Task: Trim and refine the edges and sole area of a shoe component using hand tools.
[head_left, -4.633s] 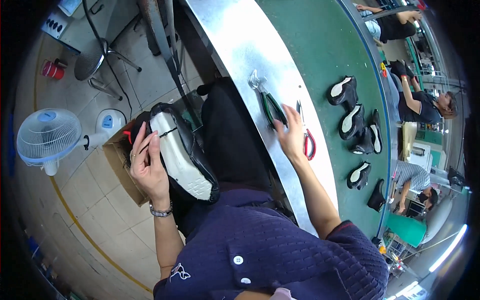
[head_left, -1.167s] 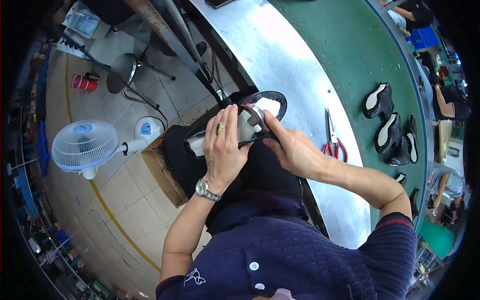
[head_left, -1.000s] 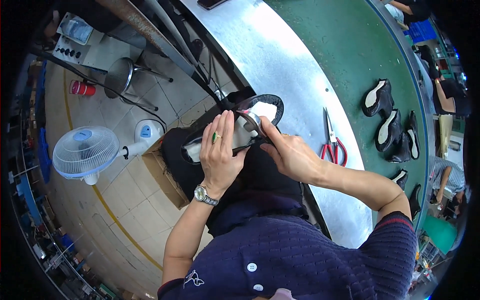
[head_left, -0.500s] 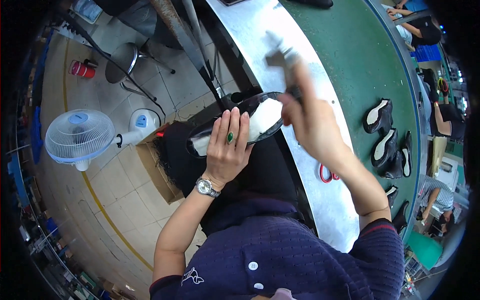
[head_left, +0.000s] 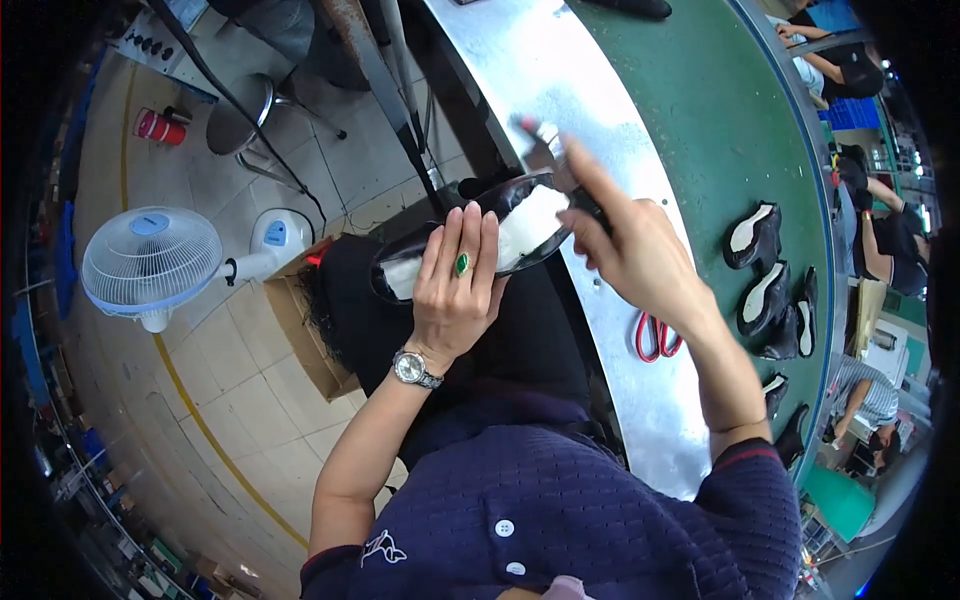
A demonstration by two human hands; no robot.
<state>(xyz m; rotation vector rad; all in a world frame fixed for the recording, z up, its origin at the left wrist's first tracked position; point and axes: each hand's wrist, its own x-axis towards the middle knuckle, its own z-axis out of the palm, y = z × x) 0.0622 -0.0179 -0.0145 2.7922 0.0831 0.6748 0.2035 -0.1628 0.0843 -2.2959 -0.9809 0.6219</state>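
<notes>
Across my lap lies a black shoe [head_left: 530,232], sole side up, with a white bottom and black upper edges folded around it. My left hand [head_left: 455,270] presses over its middle and grips it, fingers side by side and thumb hidden. At the shoe's right end, my right hand [head_left: 635,245] is wrapped round a dark handle. The tool looks like a hammer [head_left: 545,155]; its metal head is smeared by motion, just above the shoe's edge. I cannot tell whether the head touches the shoe.
Red-handled scissors [head_left: 655,338] lie on the metal bench edge [head_left: 600,130] at my right. Beyond, several black shoes [head_left: 765,290] with pale bottoms rest on the green surface [head_left: 690,130]. A fan [head_left: 152,262], a cardboard box [head_left: 305,330] and a stool [head_left: 240,115] stand at left.
My right hand with the tool has come a little lower and nearer the shoe's right end. The left hand keeps its grip on the shoe, and the whole view has shifted slightly.
</notes>
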